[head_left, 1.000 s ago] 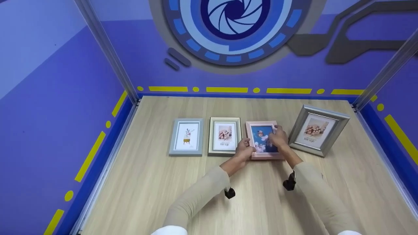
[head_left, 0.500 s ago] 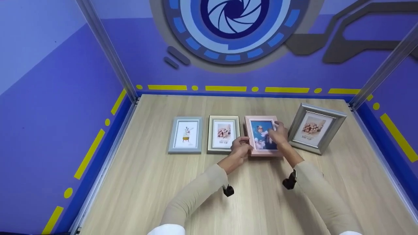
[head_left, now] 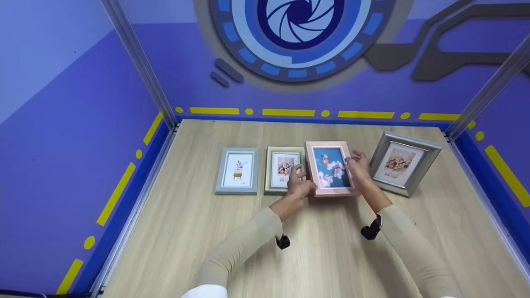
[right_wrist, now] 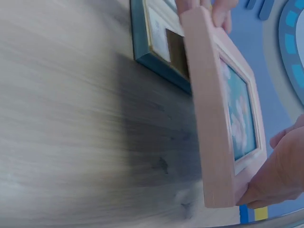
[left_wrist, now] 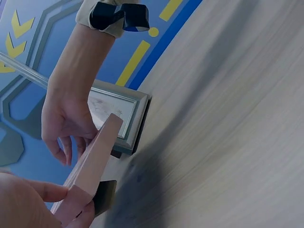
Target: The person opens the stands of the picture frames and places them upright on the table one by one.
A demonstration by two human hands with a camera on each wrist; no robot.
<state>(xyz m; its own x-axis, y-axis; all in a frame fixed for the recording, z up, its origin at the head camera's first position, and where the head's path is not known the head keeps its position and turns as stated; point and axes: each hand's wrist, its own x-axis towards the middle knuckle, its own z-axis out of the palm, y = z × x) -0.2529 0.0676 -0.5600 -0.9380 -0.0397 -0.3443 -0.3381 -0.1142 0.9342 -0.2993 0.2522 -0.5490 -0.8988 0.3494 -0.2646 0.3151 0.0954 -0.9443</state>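
Observation:
A pink photo frame (head_left: 330, 169) with a blue floral picture is tilted up off the table between my hands. My left hand (head_left: 295, 191) pinches its lower left corner between thumb and a finger, the other fingers spread over the neighbouring frame. At the right edge, my right hand (head_left: 365, 173) holds the frame's side, part of its fingers hidden behind it. In the left wrist view a dark stand (left_wrist: 105, 197) shows behind the pink frame. The right wrist view shows the frame's thick pink side (right_wrist: 209, 114) above its shadow.
Left of the pink frame lie a champagne photo frame (head_left: 274, 191), partly covered by my left hand, and a blue-grey frame (head_left: 237, 192). A larger silver frame (head_left: 422, 176) stands upright close to my right hand. Purple walls (head_left: 165, 62) enclose the wooden table (head_left: 186, 240).
The pink frame has shifted slightly left and away, and its face is tipped up more. My right hand has slid from over the picture to the right edge; left fingers have spread.

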